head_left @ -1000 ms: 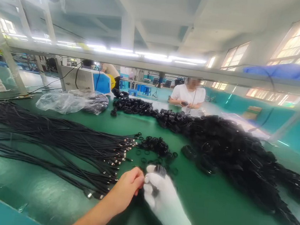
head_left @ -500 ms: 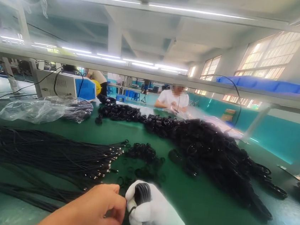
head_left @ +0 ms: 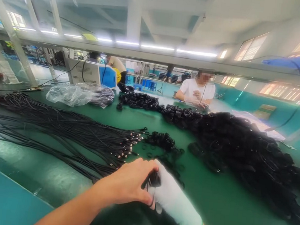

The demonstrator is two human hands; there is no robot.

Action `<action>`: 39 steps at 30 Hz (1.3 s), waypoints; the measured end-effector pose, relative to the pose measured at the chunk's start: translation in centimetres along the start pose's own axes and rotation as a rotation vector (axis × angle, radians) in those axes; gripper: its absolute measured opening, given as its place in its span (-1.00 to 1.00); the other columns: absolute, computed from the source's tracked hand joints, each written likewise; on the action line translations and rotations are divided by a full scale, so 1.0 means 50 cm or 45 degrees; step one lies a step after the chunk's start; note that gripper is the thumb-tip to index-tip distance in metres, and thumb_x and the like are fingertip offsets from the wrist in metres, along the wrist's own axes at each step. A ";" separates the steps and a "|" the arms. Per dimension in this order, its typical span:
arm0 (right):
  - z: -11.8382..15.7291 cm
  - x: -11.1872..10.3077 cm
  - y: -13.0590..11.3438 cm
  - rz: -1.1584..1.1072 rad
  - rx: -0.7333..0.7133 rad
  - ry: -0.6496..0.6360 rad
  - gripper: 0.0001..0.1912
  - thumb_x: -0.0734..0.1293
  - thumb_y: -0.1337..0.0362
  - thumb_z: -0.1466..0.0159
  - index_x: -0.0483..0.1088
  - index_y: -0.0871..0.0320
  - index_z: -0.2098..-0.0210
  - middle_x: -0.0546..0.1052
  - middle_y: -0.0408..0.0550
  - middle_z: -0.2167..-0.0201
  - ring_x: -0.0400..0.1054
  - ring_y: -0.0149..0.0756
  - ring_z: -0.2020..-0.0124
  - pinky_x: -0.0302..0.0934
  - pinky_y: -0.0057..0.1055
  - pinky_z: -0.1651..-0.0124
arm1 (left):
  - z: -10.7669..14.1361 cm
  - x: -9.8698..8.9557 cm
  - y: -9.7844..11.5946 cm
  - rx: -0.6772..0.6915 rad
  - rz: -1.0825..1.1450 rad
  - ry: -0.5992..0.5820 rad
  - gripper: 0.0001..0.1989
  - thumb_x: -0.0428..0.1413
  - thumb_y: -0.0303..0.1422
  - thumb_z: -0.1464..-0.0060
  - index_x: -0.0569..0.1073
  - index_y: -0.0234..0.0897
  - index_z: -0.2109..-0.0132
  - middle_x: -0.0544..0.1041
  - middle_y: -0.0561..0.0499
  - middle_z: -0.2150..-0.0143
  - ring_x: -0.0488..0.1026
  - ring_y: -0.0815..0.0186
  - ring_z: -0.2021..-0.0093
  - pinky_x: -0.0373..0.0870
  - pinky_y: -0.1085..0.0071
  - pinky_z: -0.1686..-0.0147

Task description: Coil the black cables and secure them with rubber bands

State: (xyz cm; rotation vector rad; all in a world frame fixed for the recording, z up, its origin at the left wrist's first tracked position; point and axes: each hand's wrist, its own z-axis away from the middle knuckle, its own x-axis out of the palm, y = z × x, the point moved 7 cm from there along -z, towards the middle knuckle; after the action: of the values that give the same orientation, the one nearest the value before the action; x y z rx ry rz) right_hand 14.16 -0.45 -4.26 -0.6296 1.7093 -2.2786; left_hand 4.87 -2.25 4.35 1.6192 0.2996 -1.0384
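Left hand (head_left: 129, 183), right hand (head_left: 170, 193): gripping black coil (head_left: 155, 179) | green tabletop (head_left: 201, 189) rightward to pile (head_left: 243, 147) | table edge (head_left: 14, 182) near-left

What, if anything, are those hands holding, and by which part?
A black bundle, apparently in the gloved right hand, bare left hand against it; the gripped part is hidden.

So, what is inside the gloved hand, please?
Part of a black bundle shows between the gloved right hand and the bare left hand. Both hands cover the rest: its full shape and the gloved palm cannot be seen.
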 end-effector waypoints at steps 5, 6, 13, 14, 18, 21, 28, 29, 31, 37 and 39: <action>0.009 -0.013 -0.020 0.168 -0.171 0.179 -0.10 0.40 0.44 0.15 0.09 0.10 -0.18 0.48 -0.06 0.33 0.35 -0.38 0.54 0.21 -0.50 0.57 | -0.019 0.000 0.001 -0.035 -0.191 -0.058 -0.52 0.29 -0.20 0.37 0.44 -0.19 0.19 0.46 0.01 0.36 0.37 0.17 0.36 0.19 0.43 0.47; 0.013 -0.012 -0.023 0.247 -0.128 0.187 -0.11 0.40 0.43 0.14 0.09 0.08 -0.18 0.47 -0.07 0.33 0.33 -0.40 0.58 0.18 -0.50 0.62 | -0.025 0.001 -0.008 -0.048 -0.160 -0.132 -0.56 0.28 -0.22 0.37 0.46 -0.21 0.22 0.47 0.02 0.38 0.37 0.19 0.39 0.19 0.45 0.50; 0.046 0.008 -0.074 0.219 -0.249 -0.005 -0.60 0.41 0.38 0.07 0.32 0.08 0.22 0.43 -0.06 0.23 0.23 -0.53 0.67 0.09 -0.56 0.73 | -0.039 0.027 -0.069 -0.158 0.262 -0.271 -0.77 -0.07 -0.43 0.08 0.49 -0.25 0.42 0.52 0.06 0.45 0.33 0.41 0.60 0.21 0.54 0.63; 0.050 0.017 -0.072 0.098 -0.240 -0.137 -0.56 0.44 0.36 0.10 0.29 0.08 0.22 0.43 -0.04 0.20 0.25 -0.51 0.67 0.09 -0.54 0.73 | -0.035 0.037 -0.068 -0.161 0.306 -0.272 -0.79 -0.06 -0.45 0.10 0.48 -0.27 0.47 0.51 0.06 0.49 0.31 0.41 0.62 0.20 0.54 0.64; 0.066 0.032 -0.076 -0.261 -0.276 -0.432 -0.53 0.43 0.22 0.03 0.20 0.09 0.17 0.48 -0.10 0.45 0.23 -0.47 0.73 0.03 -0.55 0.69 | -0.021 0.037 -0.052 -0.206 0.538 -0.194 -0.84 -0.03 -0.43 0.07 0.42 -0.30 0.49 0.48 0.03 0.55 0.36 0.38 0.59 0.29 0.48 0.58; 0.066 0.038 -0.083 -0.358 -0.329 -0.496 -0.49 0.39 0.19 -0.03 0.15 0.09 0.08 0.45 -0.16 0.57 0.22 -0.46 0.74 0.01 -0.58 0.70 | -0.019 -0.001 -0.033 -0.190 0.926 -0.018 -0.90 0.03 -0.41 0.03 0.40 -0.33 0.34 0.50 0.00 0.43 0.43 0.37 0.48 0.40 0.42 0.43; 0.051 0.034 -0.079 -0.285 -0.290 -0.366 -0.48 0.37 0.34 -0.03 0.20 0.20 0.02 0.43 -0.19 0.62 0.22 -0.49 0.72 0.07 -0.59 0.65 | -0.006 -0.049 0.006 -0.015 0.664 0.353 -0.64 0.03 -0.50 0.04 0.40 -0.22 0.04 0.48 -0.03 0.13 0.41 0.26 0.15 0.34 0.29 0.09; 0.050 0.036 -0.073 -0.282 -0.250 -0.400 -0.54 0.38 0.35 -0.02 0.26 0.23 0.08 0.42 -0.18 0.64 0.22 -0.49 0.73 0.08 -0.59 0.65 | -0.005 -0.050 0.020 0.052 0.461 0.375 -0.63 0.05 -0.51 0.06 0.43 -0.17 0.06 0.47 0.00 0.10 0.38 0.24 0.11 0.30 0.29 0.05; 0.049 0.049 -0.059 -0.315 -0.159 -0.538 -0.66 0.42 0.32 0.00 0.34 0.31 0.24 0.40 -0.14 0.67 0.24 -0.48 0.74 0.08 -0.60 0.69 | -0.007 -0.046 0.046 0.179 0.158 0.359 -0.66 0.06 -0.54 0.10 0.51 -0.13 0.17 0.49 0.05 0.13 0.34 0.24 0.09 0.25 0.32 0.03; 0.027 0.040 -0.041 -0.733 -0.064 -0.377 -0.59 0.25 -0.02 -0.21 0.29 0.20 0.16 0.45 -0.02 0.40 0.41 -0.33 0.44 0.36 -0.43 0.51 | -0.027 -0.058 0.011 0.079 0.134 0.249 -0.66 0.06 -0.43 0.01 0.46 -0.09 0.05 0.44 0.06 0.19 0.35 0.31 0.24 0.30 0.42 0.24; 0.027 0.055 -0.023 -0.798 0.141 -0.403 -0.49 0.14 -0.12 -0.23 0.31 0.23 0.23 0.44 0.01 0.40 0.38 -0.38 0.50 0.32 -0.48 0.55 | -0.036 -0.050 -0.002 0.143 0.316 0.067 -0.60 0.11 -0.36 0.02 0.42 -0.06 -0.02 0.41 0.06 0.14 0.35 0.32 0.22 0.31 0.43 0.21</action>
State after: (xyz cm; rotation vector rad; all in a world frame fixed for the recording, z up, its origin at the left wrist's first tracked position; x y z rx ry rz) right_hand 12.44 -2.41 -2.32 -1.5835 1.3481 -2.4376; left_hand 4.20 0.18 6.13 1.7368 0.0726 -0.8360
